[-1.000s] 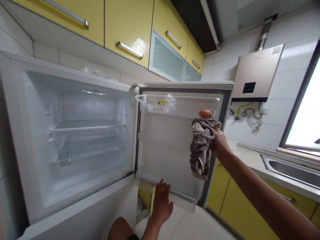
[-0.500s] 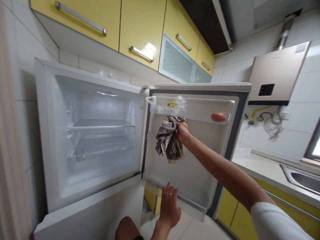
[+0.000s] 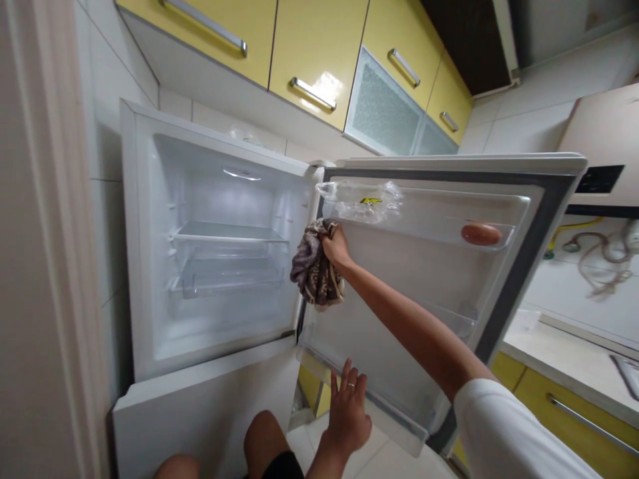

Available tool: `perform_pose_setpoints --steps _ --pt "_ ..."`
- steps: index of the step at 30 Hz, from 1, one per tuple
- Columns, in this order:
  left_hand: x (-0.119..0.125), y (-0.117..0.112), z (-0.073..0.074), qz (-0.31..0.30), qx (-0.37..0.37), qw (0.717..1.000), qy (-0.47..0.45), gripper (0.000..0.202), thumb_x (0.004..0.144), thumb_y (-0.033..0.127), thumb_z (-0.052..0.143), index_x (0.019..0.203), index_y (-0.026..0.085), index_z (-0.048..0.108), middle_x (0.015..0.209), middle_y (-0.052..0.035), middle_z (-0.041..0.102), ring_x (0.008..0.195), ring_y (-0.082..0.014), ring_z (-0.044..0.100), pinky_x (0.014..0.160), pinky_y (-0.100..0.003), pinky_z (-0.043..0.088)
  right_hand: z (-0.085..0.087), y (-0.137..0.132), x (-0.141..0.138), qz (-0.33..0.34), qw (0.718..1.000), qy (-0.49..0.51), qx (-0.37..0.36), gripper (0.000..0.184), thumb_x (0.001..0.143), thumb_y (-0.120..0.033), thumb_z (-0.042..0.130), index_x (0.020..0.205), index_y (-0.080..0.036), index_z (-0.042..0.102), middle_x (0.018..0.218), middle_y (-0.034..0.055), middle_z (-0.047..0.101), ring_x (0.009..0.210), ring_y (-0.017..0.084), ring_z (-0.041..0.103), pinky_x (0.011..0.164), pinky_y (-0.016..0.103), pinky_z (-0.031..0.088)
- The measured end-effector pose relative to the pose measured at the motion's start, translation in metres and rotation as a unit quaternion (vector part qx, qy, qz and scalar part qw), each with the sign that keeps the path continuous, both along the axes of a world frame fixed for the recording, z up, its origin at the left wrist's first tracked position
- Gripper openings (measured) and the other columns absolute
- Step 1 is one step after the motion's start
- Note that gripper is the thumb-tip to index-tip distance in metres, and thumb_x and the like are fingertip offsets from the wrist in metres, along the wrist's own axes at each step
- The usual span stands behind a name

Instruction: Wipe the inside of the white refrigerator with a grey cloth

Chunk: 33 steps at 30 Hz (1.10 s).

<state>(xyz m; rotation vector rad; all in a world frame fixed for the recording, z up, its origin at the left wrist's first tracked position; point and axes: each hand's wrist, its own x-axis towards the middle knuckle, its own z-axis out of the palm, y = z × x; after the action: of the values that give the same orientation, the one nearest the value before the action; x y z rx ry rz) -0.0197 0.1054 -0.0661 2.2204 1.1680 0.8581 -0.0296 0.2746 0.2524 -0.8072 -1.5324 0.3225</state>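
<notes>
A white fridge [image 3: 150, 346] stands open, its door [image 3: 524, 266] swung out to the right. My right hand [image 3: 335, 246] grips a bunched brown and grey cloth [image 3: 313, 269] against the inner face of the door, near the hinge side just under the top door shelf. My left hand [image 3: 348, 409] lies flat with fingers spread on the bottom door shelf [image 3: 399, 416]; a ring shows on one finger. An egg [image 3: 480, 233] rests in the top door shelf at the right, and a crumpled clear plastic bag [image 3: 362, 199] sits at its left end.
Inside the fridge are a glass shelf [image 3: 224, 233] and a clear drawer [image 3: 227, 276]. Yellow wall cabinets [image 3: 309, 46] hang overhead. A worktop [image 3: 564, 356] with yellow base cabinets runs at the right, a water heater [image 3: 604, 159] above it. My knees [image 3: 264, 432] show below.
My right hand has carried the cloth leftward across the inside of the door, from the right edge under the egg to the hinge side. The view has swung left. My left hand stays on the bottom shelf.
</notes>
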Motion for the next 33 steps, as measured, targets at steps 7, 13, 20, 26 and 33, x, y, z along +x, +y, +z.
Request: perform_pose_setpoints --steps 7,13,20,26,33 --pt "0.001 -0.004 0.005 0.000 -0.006 1.000 0.001 0.073 0.075 0.029 0.059 0.146 0.015 0.050 0.166 -0.0144 0.039 0.163 -0.0250 0.003 0.132 -0.053 -0.008 -0.048 -0.065 -0.005 -0.057 0.861 -0.478 0.166 0.039 0.095 -0.017 0.043 0.128 -0.021 0.064 0.130 0.0152 0.064 0.111 0.027 0.059 0.095 0.039 0.047" --pt "-0.001 -0.004 0.013 -0.006 -0.022 0.999 0.030 0.078 0.071 0.029 0.059 0.146 0.010 0.048 0.164 -0.0215 0.039 0.163 -0.0332 0.003 0.131 -0.063 -0.002 -0.112 -0.056 0.014 0.044 0.940 -0.334 0.054 0.034 0.084 -0.015 0.056 0.110 -0.026 0.075 0.125 0.0091 0.071 0.113 0.028 0.063 0.101 0.041 0.046" --pt "0.002 -0.004 0.018 -0.003 -0.034 0.998 0.055 0.085 0.074 0.031 0.056 0.154 0.008 0.037 0.167 -0.0225 0.032 0.163 -0.0324 0.001 0.130 -0.063 -0.005 -0.169 -0.022 0.025 0.019 0.989 0.088 -0.120 0.022 0.064 -0.031 0.067 0.084 -0.022 0.070 0.085 0.0008 0.073 0.086 0.021 0.063 0.087 0.036 0.053" --pt "0.004 -0.001 0.012 -0.018 -0.032 0.999 0.034 0.085 0.076 0.033 0.056 0.155 0.011 0.037 0.168 -0.0203 0.032 0.163 -0.0348 0.005 0.130 -0.064 -0.005 -0.159 0.001 0.000 0.061 0.937 0.293 -0.179 0.033 0.053 -0.035 0.073 0.081 -0.022 0.061 0.075 -0.0014 0.071 0.069 0.016 0.061 0.071 0.031 0.054" --pt "0.004 0.000 0.013 -0.016 -0.033 0.998 0.055 0.090 0.075 0.033 0.056 0.159 0.015 0.030 0.170 -0.0157 0.029 0.163 -0.0337 0.006 0.131 -0.065 -0.003 -0.160 -0.025 0.009 0.131 0.885 0.391 -0.218 0.038 0.050 -0.031 0.077 0.084 -0.023 0.062 0.074 -0.0033 0.072 0.066 0.017 0.066 0.075 0.035 0.059"
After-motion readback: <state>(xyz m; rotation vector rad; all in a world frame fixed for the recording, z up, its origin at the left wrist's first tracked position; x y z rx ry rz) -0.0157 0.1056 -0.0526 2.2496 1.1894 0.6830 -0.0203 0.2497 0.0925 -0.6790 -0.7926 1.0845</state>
